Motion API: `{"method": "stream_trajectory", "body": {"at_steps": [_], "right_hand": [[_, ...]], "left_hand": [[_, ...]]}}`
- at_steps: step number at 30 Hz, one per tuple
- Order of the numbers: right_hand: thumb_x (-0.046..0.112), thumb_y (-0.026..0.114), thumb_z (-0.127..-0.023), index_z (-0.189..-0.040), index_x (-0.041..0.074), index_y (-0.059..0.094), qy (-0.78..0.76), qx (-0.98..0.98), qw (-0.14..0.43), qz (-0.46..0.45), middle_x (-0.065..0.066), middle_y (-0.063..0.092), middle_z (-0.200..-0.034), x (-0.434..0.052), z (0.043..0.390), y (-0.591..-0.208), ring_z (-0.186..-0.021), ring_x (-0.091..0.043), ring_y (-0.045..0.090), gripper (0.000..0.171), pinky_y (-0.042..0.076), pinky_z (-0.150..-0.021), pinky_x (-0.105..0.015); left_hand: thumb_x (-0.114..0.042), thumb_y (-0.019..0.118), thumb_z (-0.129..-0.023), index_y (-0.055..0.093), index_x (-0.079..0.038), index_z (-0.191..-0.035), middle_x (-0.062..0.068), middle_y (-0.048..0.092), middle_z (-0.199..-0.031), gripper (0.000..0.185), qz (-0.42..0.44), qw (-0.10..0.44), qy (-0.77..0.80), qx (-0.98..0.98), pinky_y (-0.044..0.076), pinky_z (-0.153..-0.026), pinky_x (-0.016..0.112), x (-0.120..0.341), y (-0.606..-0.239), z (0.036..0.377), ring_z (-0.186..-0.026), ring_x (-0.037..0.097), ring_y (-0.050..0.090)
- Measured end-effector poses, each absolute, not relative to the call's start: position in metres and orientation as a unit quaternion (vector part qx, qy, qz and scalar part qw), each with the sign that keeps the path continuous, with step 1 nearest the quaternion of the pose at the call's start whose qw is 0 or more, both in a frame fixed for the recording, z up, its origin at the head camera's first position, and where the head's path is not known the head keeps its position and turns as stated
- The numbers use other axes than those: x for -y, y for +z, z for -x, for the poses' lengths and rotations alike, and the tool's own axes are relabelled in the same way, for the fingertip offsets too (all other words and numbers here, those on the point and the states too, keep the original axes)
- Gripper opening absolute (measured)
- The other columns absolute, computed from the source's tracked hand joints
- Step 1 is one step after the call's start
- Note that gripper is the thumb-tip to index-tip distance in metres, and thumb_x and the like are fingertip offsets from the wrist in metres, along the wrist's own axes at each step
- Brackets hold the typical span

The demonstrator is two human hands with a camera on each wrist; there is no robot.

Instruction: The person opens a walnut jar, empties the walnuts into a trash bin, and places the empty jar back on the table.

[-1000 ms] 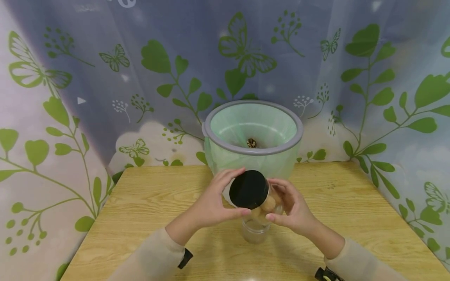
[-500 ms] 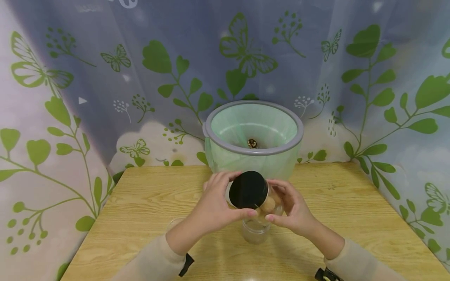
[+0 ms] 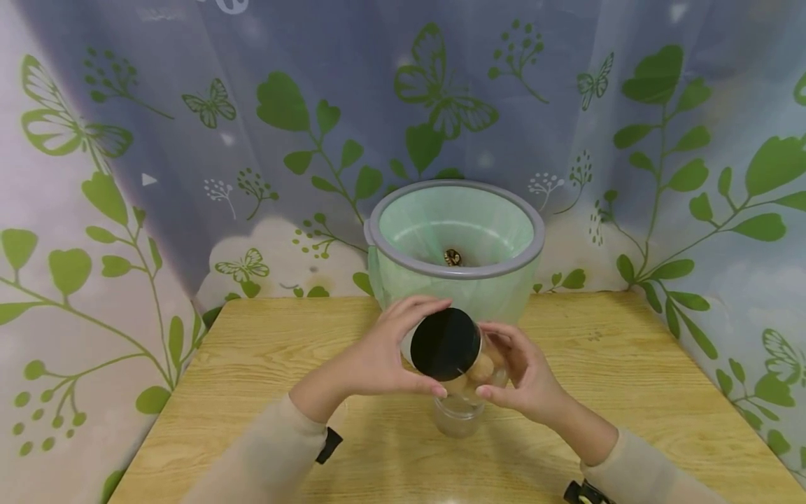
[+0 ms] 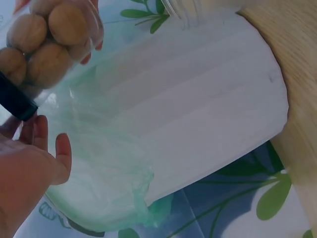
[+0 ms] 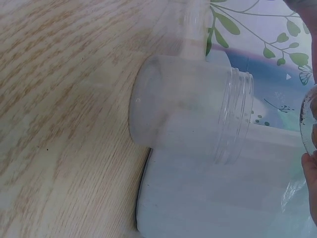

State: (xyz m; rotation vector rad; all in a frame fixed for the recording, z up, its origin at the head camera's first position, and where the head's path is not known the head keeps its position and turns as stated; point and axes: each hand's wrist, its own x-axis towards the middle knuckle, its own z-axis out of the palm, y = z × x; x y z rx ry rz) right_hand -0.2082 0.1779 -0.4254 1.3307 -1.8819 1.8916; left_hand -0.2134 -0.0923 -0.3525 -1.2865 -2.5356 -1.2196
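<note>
A clear plastic jar (image 4: 89, 27) with a black lid (image 3: 446, 343) is held tilted above the table, its lid toward the head camera. Several round tan-brown things (image 4: 49, 64) like walnuts fill it. My right hand (image 3: 529, 374) grips the jar's body from the right. Across the lid, my left hand (image 3: 378, 357) spans from the left, thumb at the near edge and fingers at the far edge. Below stands a second clear jar (image 5: 183, 106), lidless, with a threaded neck; the held jar partly hides it in the head view.
Close behind the hands stands a bin with a grey rim (image 3: 535, 241) and a pale green liner (image 3: 403, 294). Inside lies a small gold-and-dark thing (image 3: 452, 257). A clear rounded edge (image 3: 340, 414) shows beside my left forearm. A patterned curtain (image 3: 315, 42) surrounds the wooden table (image 3: 252, 350).
My left hand has shifted round the lid, its thumb moving left and its fingertips reaching farther over the far edge. The right hand and jar have stayed in place.
</note>
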Motion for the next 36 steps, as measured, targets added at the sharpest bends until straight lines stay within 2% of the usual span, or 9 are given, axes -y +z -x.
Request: {"method": "stream_trajectory", "body": {"at_steps": [7, 14, 24, 29, 36], "right_hand": [[-0.011, 0.078, -0.079, -0.142, -0.013, 0.037, 0.626, 0.626, 0.091, -0.456, -0.009, 0.053, -0.143, -0.178, 0.208, -0.426, -0.129, -0.019, 0.051, 0.075, 0.041, -0.107, -0.027], [-0.014, 0.077, -0.078, -0.141, -0.014, 0.036, 0.635, 0.635, 0.075, -0.435, -0.005, 0.052, -0.144, -0.179, 0.207, -0.427, -0.131, -0.017, 0.050, 0.075, 0.039, -0.109, -0.027], [-0.016, 0.077, -0.077, -0.141, -0.016, 0.035, 0.626, 0.641, 0.075, -0.438, -0.005, 0.052, -0.144, -0.178, 0.207, -0.428, -0.131, -0.017, 0.050, 0.076, 0.039, -0.109, -0.028], [-0.015, 0.077, -0.077, -0.141, -0.016, 0.035, 0.625, 0.650, 0.077, -0.426, -0.003, 0.051, -0.145, -0.178, 0.205, -0.427, -0.134, -0.017, 0.048, 0.077, 0.036, -0.111, -0.027], [-0.014, 0.077, -0.077, -0.141, -0.016, 0.034, 0.628, 0.652, 0.077, -0.418, -0.001, 0.050, -0.146, -0.180, 0.204, -0.424, -0.137, -0.016, 0.045, 0.077, 0.033, -0.113, -0.026]], "left_hand": [[-0.042, 0.094, -0.067, 0.040, -0.029, -0.153, -0.009, 0.038, -0.148, 0.102, 0.413, 0.017, -0.374, 0.830, 0.032, -0.108, 0.057, 0.092, -0.350, 0.217, -0.139, 0.017, 0.031], [-0.060, 0.088, -0.067, 0.050, -0.023, -0.142, -0.007, 0.050, -0.138, 0.092, 0.332, 0.073, -0.335, 0.879, 0.029, -0.105, 0.050, 0.082, -0.348, 0.200, -0.129, 0.016, 0.042], [-0.082, 0.074, -0.063, 0.054, -0.016, -0.137, -0.004, 0.057, -0.129, 0.100, 0.250, 0.116, -0.259, 0.926, 0.029, -0.097, 0.046, 0.074, -0.347, 0.185, -0.119, 0.021, 0.047], [-0.077, 0.078, -0.064, 0.049, -0.015, -0.143, -0.001, 0.055, -0.135, 0.105, 0.262, 0.126, -0.256, 0.922, 0.030, -0.098, 0.048, 0.076, -0.349, 0.185, -0.123, 0.023, 0.046], [-0.058, 0.090, -0.064, 0.031, -0.019, -0.158, -0.001, 0.036, -0.157, 0.117, 0.374, 0.086, -0.295, 0.875, 0.024, -0.110, 0.058, 0.087, -0.345, 0.196, -0.141, 0.024, 0.031]]}}
